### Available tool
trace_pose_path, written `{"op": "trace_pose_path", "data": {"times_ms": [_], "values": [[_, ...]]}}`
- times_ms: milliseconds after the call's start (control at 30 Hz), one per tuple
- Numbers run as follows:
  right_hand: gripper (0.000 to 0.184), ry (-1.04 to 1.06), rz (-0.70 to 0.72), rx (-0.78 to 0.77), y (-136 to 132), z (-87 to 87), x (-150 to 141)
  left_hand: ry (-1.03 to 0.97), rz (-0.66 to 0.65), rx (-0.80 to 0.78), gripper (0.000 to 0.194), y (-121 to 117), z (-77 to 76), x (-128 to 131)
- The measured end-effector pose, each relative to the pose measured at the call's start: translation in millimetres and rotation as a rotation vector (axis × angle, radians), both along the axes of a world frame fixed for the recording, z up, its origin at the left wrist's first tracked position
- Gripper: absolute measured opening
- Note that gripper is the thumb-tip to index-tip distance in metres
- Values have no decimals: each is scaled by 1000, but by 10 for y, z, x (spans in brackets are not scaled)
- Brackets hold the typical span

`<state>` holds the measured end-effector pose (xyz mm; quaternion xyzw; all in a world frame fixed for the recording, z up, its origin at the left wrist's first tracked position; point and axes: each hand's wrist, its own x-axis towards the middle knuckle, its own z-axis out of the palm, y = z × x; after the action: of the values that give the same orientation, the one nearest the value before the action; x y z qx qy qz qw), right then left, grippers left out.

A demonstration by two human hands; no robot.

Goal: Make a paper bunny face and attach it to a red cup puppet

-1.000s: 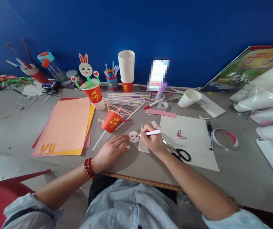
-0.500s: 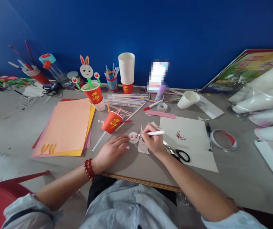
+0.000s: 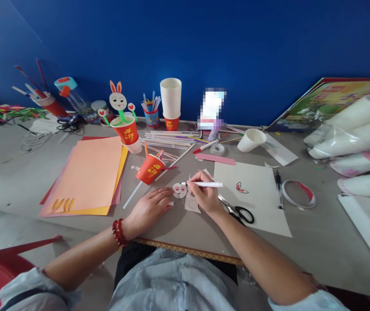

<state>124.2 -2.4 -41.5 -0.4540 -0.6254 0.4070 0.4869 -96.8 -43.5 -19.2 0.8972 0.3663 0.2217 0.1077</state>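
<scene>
My left hand (image 3: 148,212) lies flat on the table, its fingertips at the left edge of a round paper face (image 3: 180,195). The face has pink cheeks and small dark features. My right hand (image 3: 204,194) is closed around a white marker (image 3: 213,184), its dark tip at the upper part of the face. Under and beside that hand lies a paper scrap (image 3: 192,204) with a drawn circle. Black-handled scissors (image 3: 244,214) rest partly on a white sheet (image 3: 262,194) bearing two outlined red ear shapes, to the right.
A red paper cup (image 3: 150,169) lies tilted beyond my left hand. Behind it are a rabbit cup (image 3: 129,133), loose straws (image 3: 170,138), stacked cups (image 3: 171,99) and a pixelated screen (image 3: 211,108). Coloured paper (image 3: 90,172) is at left; a tape roll (image 3: 298,193) at right.
The marker tip has moved left, from the right edge of the paper face to its upper part. My left hand stays at the face's edge. The whole view has shifted slightly.
</scene>
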Motion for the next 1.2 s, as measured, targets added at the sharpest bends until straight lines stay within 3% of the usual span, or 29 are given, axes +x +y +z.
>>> {"op": "trace_pose_path", "data": {"times_ms": [333,500,800,933,1067,1200], "values": [[15,146,-55,15,-44,105,26,-18,22,6,17,-8,-28,-11],[19,363,-58,-83,-15,119,-1,-36,28,7,17,-12,-45,-13],[22,721,-73,-270,118,311,77,1,63,-22,16,-25,-69,-31],[20,748,-27,-299,182,336,181,1,85,-38,16,-31,-61,-31],[25,731,-20,-260,226,385,268,-88,110,-101,18,-30,-28,-49],[29,858,-77,-290,267,469,342,-228,107,-201,17,-49,90,-80]]}}
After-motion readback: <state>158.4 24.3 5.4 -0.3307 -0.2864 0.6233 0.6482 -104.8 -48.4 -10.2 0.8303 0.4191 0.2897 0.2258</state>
